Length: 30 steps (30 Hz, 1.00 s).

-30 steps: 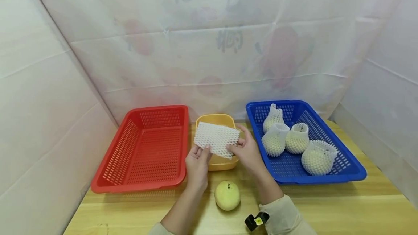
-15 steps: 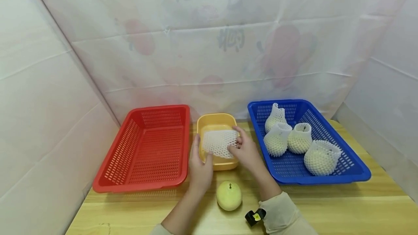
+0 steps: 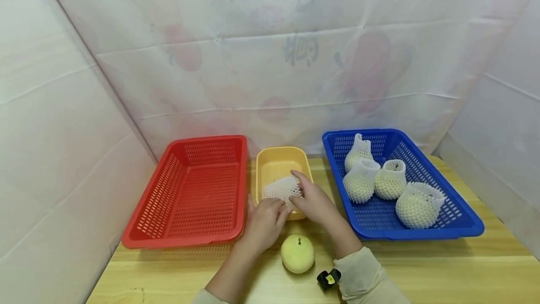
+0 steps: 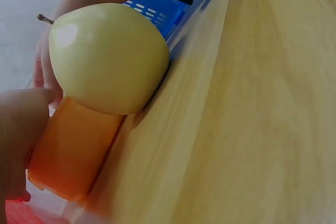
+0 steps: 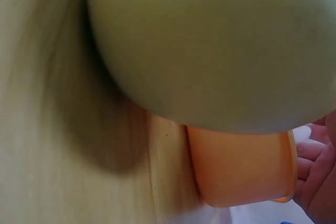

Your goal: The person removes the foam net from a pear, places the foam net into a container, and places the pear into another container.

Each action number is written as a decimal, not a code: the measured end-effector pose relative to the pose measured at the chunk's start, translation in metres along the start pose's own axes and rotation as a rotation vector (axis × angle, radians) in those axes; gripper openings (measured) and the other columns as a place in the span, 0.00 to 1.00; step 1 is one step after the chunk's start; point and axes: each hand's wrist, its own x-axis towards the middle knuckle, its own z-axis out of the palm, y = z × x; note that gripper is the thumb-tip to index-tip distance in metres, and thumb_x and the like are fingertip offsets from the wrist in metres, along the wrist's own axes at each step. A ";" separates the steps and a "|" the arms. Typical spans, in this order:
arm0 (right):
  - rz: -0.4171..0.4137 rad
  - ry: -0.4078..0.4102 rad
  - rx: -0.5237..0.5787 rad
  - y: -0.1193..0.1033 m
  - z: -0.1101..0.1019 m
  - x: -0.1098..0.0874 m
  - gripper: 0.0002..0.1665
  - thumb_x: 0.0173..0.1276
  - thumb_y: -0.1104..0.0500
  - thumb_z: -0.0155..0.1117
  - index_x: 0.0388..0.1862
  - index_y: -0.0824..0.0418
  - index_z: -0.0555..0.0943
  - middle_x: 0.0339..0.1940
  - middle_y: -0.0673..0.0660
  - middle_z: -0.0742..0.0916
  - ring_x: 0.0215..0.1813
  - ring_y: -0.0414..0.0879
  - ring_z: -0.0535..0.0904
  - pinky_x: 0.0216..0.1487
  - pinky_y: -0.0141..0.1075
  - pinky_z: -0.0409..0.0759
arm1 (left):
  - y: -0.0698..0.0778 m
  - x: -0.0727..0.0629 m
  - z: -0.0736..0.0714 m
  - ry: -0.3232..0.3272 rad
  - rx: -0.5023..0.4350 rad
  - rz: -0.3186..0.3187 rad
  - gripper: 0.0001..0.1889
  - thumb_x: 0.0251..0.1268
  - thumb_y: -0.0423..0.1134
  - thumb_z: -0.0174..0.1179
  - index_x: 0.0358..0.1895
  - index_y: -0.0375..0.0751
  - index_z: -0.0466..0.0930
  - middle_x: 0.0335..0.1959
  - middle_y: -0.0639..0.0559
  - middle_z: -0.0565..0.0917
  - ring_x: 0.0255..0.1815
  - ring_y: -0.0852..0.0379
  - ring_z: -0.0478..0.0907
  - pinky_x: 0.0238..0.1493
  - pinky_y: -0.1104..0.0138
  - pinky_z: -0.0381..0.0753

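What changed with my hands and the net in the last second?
Your left hand let go of the white net and turned palm-down; it is now at the net's near edge, its grip unclear. The net's far edge came toward you. Your right hand still holds the net's right end. The bare fruit, red basket and blue basket stayed put.

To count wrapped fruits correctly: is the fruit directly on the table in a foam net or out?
Out: the fruit shows bare skin, with its stem uncovered.
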 end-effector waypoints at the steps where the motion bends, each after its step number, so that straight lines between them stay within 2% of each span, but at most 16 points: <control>1: -0.004 0.002 -0.014 0.000 0.000 -0.001 0.43 0.64 0.57 0.69 0.76 0.53 0.62 0.54 0.62 0.85 0.50 0.55 0.83 0.48 0.51 0.83 | 0.000 0.000 0.000 -0.011 0.023 0.000 0.20 0.74 0.57 0.49 0.51 0.49 0.85 0.52 0.55 0.86 0.57 0.52 0.80 0.66 0.27 0.51; 4: -0.028 0.001 -0.047 0.000 0.000 -0.002 0.44 0.65 0.55 0.69 0.77 0.54 0.61 0.70 0.64 0.75 0.65 0.61 0.76 0.62 0.57 0.75 | 0.000 0.000 0.002 -0.043 0.078 -0.011 0.24 0.75 0.61 0.44 0.48 0.50 0.86 0.49 0.56 0.87 0.55 0.52 0.80 0.65 0.27 0.55; 6: -0.053 0.014 -0.071 0.001 0.000 -0.003 0.43 0.65 0.56 0.68 0.76 0.54 0.61 0.75 0.64 0.67 0.70 0.63 0.70 0.65 0.60 0.72 | 0.001 0.000 0.002 -0.054 0.106 -0.017 0.26 0.75 0.62 0.42 0.47 0.50 0.86 0.49 0.56 0.87 0.55 0.52 0.79 0.65 0.28 0.57; 9: -0.102 0.072 -0.112 0.001 -0.001 -0.005 0.39 0.64 0.57 0.69 0.73 0.54 0.67 0.78 0.63 0.63 0.73 0.65 0.65 0.65 0.62 0.71 | 0.001 0.000 0.003 -0.064 0.131 -0.024 0.27 0.75 0.63 0.41 0.45 0.51 0.87 0.48 0.56 0.87 0.54 0.52 0.78 0.64 0.29 0.59; 11: -0.148 0.117 -0.131 0.000 -0.001 -0.006 0.33 0.63 0.59 0.69 0.68 0.55 0.73 0.75 0.62 0.68 0.71 0.64 0.68 0.65 0.62 0.70 | 0.002 0.000 0.003 -0.062 0.135 -0.026 0.27 0.75 0.63 0.41 0.44 0.51 0.87 0.47 0.56 0.87 0.53 0.52 0.78 0.64 0.30 0.60; 13: -0.195 0.141 -0.165 0.000 -0.001 -0.006 0.26 0.63 0.60 0.69 0.61 0.57 0.79 0.68 0.61 0.77 0.68 0.61 0.73 0.68 0.66 0.63 | 0.002 0.000 0.004 -0.060 0.137 -0.027 0.27 0.75 0.63 0.41 0.43 0.51 0.86 0.46 0.56 0.87 0.53 0.53 0.78 0.64 0.30 0.60; 16: -0.220 0.108 -0.251 0.000 0.002 -0.006 0.16 0.65 0.57 0.67 0.52 0.57 0.84 0.57 0.58 0.85 0.63 0.57 0.77 0.71 0.71 0.49 | 0.002 0.000 0.004 -0.052 0.143 -0.027 0.26 0.75 0.63 0.42 0.42 0.51 0.86 0.45 0.56 0.87 0.52 0.53 0.78 0.63 0.30 0.61; 18: -0.205 0.062 -0.319 0.001 0.004 -0.007 0.11 0.68 0.54 0.63 0.45 0.55 0.86 0.51 0.55 0.87 0.60 0.54 0.79 0.70 0.73 0.41 | 0.002 0.000 0.004 -0.052 0.147 -0.027 0.25 0.74 0.62 0.43 0.42 0.50 0.86 0.45 0.56 0.87 0.52 0.53 0.78 0.63 0.30 0.62; 20: -0.175 0.017 -0.366 0.001 0.006 -0.007 0.11 0.72 0.52 0.58 0.39 0.52 0.87 0.46 0.51 0.88 0.58 0.51 0.80 0.71 0.72 0.39 | 0.002 0.000 0.003 -0.058 0.148 -0.030 0.24 0.74 0.62 0.44 0.43 0.50 0.85 0.45 0.56 0.87 0.52 0.53 0.78 0.63 0.30 0.61; 24: -0.138 -0.047 -0.404 0.001 0.008 -0.008 0.20 0.77 0.52 0.49 0.28 0.48 0.85 0.36 0.47 0.87 0.52 0.48 0.82 0.73 0.70 0.40 | 0.003 0.001 0.002 -0.071 0.147 -0.034 0.23 0.74 0.60 0.46 0.43 0.49 0.85 0.45 0.55 0.87 0.52 0.53 0.78 0.64 0.30 0.60; 27: -0.127 -0.081 -0.401 0.001 0.008 -0.008 0.21 0.78 0.52 0.48 0.29 0.49 0.85 0.36 0.47 0.87 0.50 0.48 0.83 0.74 0.69 0.41 | 0.003 0.001 0.002 -0.069 0.142 -0.033 0.22 0.74 0.60 0.47 0.43 0.49 0.85 0.45 0.55 0.87 0.52 0.52 0.78 0.64 0.30 0.60; 30: -0.125 -0.099 -0.364 0.001 0.007 -0.009 0.19 0.77 0.53 0.49 0.33 0.52 0.87 0.38 0.48 0.89 0.52 0.49 0.83 0.74 0.68 0.40 | 0.002 0.001 0.002 -0.063 0.134 -0.033 0.22 0.74 0.60 0.48 0.42 0.48 0.85 0.44 0.54 0.87 0.51 0.52 0.78 0.64 0.30 0.60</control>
